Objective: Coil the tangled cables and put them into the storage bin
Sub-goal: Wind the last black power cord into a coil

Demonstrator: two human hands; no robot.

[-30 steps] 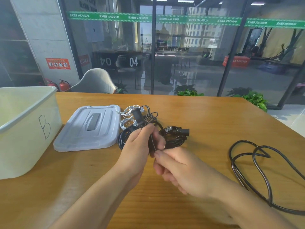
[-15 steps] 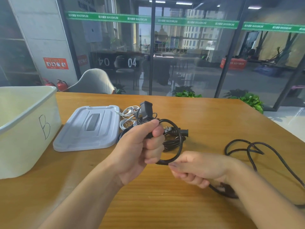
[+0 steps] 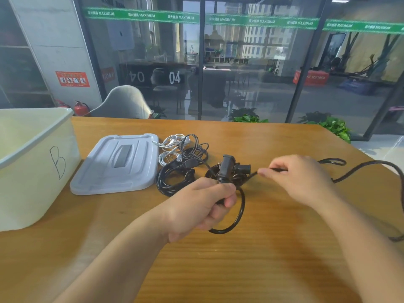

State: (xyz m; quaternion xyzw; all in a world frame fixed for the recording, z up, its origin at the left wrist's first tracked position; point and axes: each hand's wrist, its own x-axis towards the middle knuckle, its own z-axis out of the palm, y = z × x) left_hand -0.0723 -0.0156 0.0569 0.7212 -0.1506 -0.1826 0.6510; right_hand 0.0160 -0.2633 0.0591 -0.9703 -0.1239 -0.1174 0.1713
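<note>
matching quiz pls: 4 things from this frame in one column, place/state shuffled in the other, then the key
1. lid
2. bin
3. left hand
4. right hand

a. marked B, at the table's left edge
b. grips a loop of black cable
c. pinches the cable's free run
d. flat on the table, between bin and cable pile

Pairs: 1-d, 2-a, 3-b, 4-c
</note>
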